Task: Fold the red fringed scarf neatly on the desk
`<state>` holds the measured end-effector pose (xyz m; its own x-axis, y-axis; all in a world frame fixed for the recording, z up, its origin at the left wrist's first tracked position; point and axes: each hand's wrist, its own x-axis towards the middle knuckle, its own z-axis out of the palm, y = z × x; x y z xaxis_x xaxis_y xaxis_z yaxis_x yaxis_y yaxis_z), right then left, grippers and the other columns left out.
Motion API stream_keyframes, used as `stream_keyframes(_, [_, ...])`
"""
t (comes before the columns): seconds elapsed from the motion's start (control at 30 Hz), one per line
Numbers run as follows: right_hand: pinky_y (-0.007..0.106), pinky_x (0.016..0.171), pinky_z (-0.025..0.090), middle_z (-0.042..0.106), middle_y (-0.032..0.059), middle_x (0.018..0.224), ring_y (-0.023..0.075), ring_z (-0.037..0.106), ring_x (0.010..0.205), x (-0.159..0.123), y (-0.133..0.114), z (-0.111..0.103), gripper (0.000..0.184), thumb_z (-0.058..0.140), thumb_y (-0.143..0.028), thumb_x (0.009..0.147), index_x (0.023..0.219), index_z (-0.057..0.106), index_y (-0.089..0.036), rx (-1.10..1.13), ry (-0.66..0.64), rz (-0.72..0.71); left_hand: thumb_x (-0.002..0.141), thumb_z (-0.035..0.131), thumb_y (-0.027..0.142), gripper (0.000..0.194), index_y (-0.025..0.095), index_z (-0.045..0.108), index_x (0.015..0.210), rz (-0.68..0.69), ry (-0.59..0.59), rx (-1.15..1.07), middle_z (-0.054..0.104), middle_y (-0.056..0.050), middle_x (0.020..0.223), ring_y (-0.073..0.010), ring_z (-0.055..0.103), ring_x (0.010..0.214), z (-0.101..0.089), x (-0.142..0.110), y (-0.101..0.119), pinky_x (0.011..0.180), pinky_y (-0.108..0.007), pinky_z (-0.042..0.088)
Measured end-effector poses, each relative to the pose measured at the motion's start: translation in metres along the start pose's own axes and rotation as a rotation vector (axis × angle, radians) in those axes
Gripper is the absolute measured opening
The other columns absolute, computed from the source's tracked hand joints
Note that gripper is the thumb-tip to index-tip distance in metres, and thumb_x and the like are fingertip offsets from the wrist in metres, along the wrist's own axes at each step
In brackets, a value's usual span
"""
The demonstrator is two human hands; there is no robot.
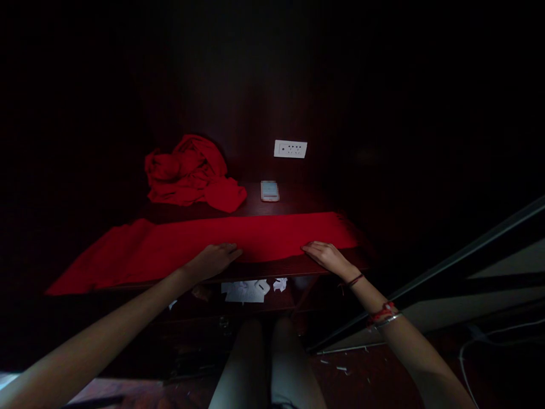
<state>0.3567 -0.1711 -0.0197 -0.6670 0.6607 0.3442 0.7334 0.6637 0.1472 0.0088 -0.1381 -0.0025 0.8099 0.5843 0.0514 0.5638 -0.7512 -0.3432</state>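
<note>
A long strip of red cloth (272, 233) lies flat across a dark wooden shelf, its left end rumpled and hanging slantwise over the front edge. My left hand (216, 258) rests on the strip near its front edge, fingers stretched toward the right. At the right part of the same edge, my right hand (327, 254) touches the cloth with its fingers laid out to the left. Behind the strip, on the left, sits a crumpled heap of red cloth (191, 176).
A small whitish rectangular object with a bluish face (269, 191) lies behind the strip. Above it, a white socket panel (290, 149) is on the back wall. Crumpled papers (244, 291) fill part of a lower compartment. White scraps (341, 368) and a pale cable (464, 363) are on the floor.
</note>
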Motion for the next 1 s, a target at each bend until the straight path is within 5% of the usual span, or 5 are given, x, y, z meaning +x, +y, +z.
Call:
stream_keyframes(0.23, [0.028, 0.07, 0.046, 0.06, 0.007, 0.085, 0.0144, 0.055, 0.08, 0.002, 0.002, -0.002, 0.027, 0.034, -0.019, 0.085, 0.105, 0.052, -0.015, 0.011, -0.005, -0.005, 0.079, 0.036, 0.006, 0.027, 0.017, 0.05, 0.1, -0.014, 0.023, -0.036, 0.054, -0.009, 0.098, -0.0198, 0.054, 0.087, -0.004, 0.021, 0.025, 0.062, -0.028, 0.045])
stream_keyframes(0.63, [0.031, 0.078, 0.044, 0.059, 0.0079, 0.089, 0.016, 0.052, 0.088, 0.009, -0.004, 0.0, 0.027, 0.035, -0.017, 0.084, 0.105, 0.051, -0.015, 0.001, 0.008, -0.009, 0.081, 0.034, 0.009, 0.018, 0.012, 0.051, 0.086, -0.118, 0.09, -0.252, 0.054, -0.009, 0.09, -0.0165, 0.052, 0.084, 0.009, 0.03, 0.013, 0.076, -0.029, 0.042])
stream_keyframes(1.0, [0.029, 0.07, 0.043, 0.057, 0.0074, 0.082, 0.0161, 0.051, 0.078, 0.016, -0.008, 0.006, 0.022, 0.037, -0.016, 0.083, 0.096, 0.055, -0.016, -0.11, 0.043, 0.088, 0.074, 0.034, 0.001, 0.024, 0.012, 0.052, 0.086, -0.152, 0.065, -0.184, 0.055, -0.01, 0.088, -0.0191, 0.052, 0.085, 0.005, 0.037, 0.019, 0.076, -0.031, 0.041])
